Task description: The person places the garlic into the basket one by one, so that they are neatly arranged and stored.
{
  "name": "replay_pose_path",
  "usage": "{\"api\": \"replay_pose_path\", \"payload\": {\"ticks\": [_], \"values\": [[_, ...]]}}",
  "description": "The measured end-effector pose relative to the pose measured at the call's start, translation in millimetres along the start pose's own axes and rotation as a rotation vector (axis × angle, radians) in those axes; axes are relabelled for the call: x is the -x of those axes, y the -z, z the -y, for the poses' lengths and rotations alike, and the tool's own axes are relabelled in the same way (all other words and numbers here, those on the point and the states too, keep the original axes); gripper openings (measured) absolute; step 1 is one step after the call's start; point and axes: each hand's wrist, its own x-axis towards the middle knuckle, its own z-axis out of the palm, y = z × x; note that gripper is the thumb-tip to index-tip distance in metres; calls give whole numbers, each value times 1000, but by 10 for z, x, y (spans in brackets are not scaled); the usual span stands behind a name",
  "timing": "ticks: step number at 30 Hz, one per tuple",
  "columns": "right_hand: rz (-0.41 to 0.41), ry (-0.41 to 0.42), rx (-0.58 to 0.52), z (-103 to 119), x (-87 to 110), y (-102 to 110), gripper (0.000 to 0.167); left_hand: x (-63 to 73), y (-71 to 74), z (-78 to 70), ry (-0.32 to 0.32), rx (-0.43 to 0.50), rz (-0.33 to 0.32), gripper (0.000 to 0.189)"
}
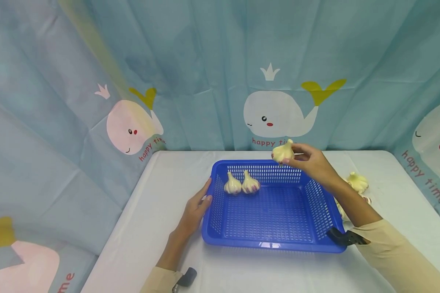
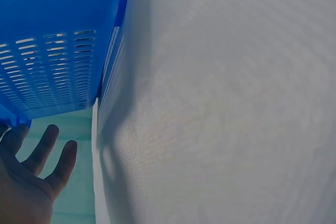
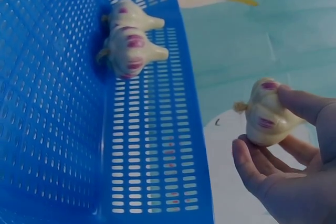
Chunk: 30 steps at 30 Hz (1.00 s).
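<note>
My right hand [image 1: 309, 162] holds a garlic bulb [image 1: 283, 152], pinched between thumb and fingers, above the back rim of a blue plastic basket [image 1: 275, 245]. In the right wrist view this bulb [image 3: 265, 113], white with purple streaks, is beyond the basket's edge from the inside. Two more garlic bulbs, a left one [image 1: 232, 184] and a right one [image 1: 251, 183], sit side by side in the basket's back left corner. At the basket's left rim rests my left hand [image 1: 195, 211]. Its fingers [image 2: 63, 166] are spread and fairly straight in the left wrist view, touching near the rim.
To the right of the basket lie more garlic bulbs [image 1: 357, 182], partly hidden behind my right forearm. The basket stands on a white-covered table [image 1: 168, 179]. A pale blue curtain [image 1: 205, 61] with whale prints hangs behind and at both sides.
</note>
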Motion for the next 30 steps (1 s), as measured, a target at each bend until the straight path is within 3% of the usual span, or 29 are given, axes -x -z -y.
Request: {"api": "replay_pose_path", "payload": {"ticks": [12, 30], "values": [[94, -24, 34, -107, -108, -76, 71, 2, 4, -12, -4, 0, 3, 57], [154, -23, 179, -174, -165, -198, 66, -1, -3, 32, -8, 25, 3, 57]]}}
